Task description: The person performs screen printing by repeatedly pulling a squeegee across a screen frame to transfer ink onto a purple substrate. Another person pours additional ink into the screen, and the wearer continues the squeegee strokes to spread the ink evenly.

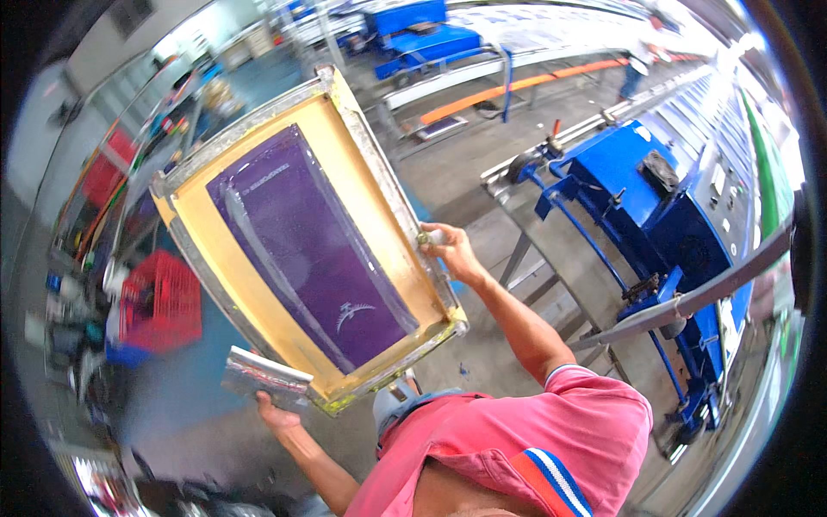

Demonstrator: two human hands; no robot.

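A screen printing frame [200, 226] with yellow mesh and a dark purple printed area [301, 241] tilts in front of me, its metal border smeared with residue. My right hand [452, 257] is closed on the frame's right edge, by a small pale fitting. My left hand [277, 412] is at the lower left, wrapped round a flat, pale grey squeegee-like bar [263, 372] held beside the frame's lower left corner. Whether those left fingers also touch the frame is hidden.
A blue machine [620, 172] on a long rail table stands right, another [422, 39] at the top. A grey bar [724, 280] crosses at right. A red crate [159, 302] and cluttered racks line the left. A person [637, 60] stands far back by the tables.
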